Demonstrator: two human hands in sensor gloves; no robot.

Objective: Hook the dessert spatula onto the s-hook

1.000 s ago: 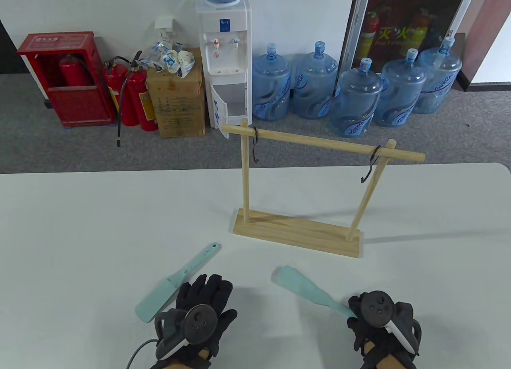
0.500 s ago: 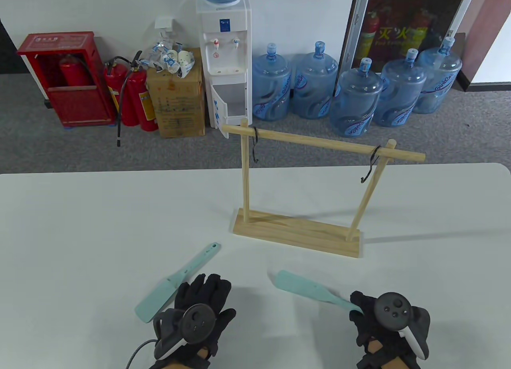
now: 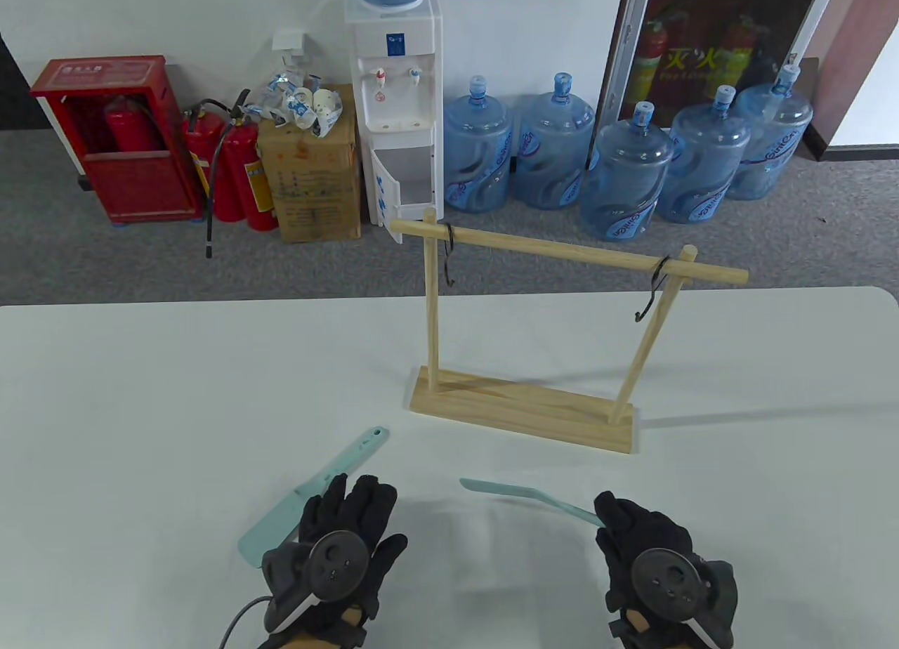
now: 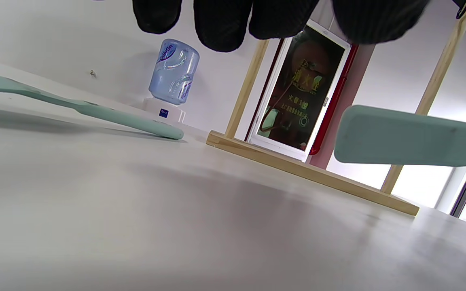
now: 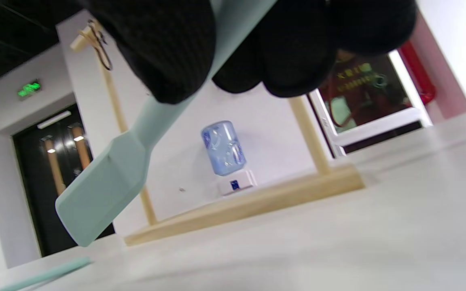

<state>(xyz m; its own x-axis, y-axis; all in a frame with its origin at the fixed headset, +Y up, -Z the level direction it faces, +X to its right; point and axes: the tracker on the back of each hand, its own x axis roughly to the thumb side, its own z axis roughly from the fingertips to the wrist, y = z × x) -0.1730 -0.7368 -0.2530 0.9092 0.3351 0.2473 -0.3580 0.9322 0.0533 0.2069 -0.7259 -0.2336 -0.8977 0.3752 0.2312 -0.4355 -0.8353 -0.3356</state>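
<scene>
Two mint-green dessert spatulas are in view. One spatula [image 3: 351,456] lies on the white table, and my left hand [image 3: 355,501] hovers flat with spread fingers just over its blade, holding nothing. It also shows in the left wrist view [image 4: 75,107]. My right hand [image 3: 618,519] grips the handle of the second spatula [image 3: 520,495], held above the table with its blade pointing left. The blade also shows in the left wrist view [image 4: 411,135] and the right wrist view [image 5: 107,186]. A wooden rack [image 3: 523,410] stands behind, with a left S-hook [image 3: 449,259] and a right S-hook [image 3: 652,291] on its bar.
The rack's base lies across the middle of the table, just beyond both hands. Past the table's far edge [image 3: 211,303] on the floor stand a water dispenser [image 3: 397,108], several blue water bottles [image 3: 621,178], a cardboard box [image 3: 309,178] and fire extinguishers [image 3: 235,171].
My right hand has raised its spatula off the table, swung it left and rolled it so the blade shows nearly edge-on. My left hand has edged slightly forward.
</scene>
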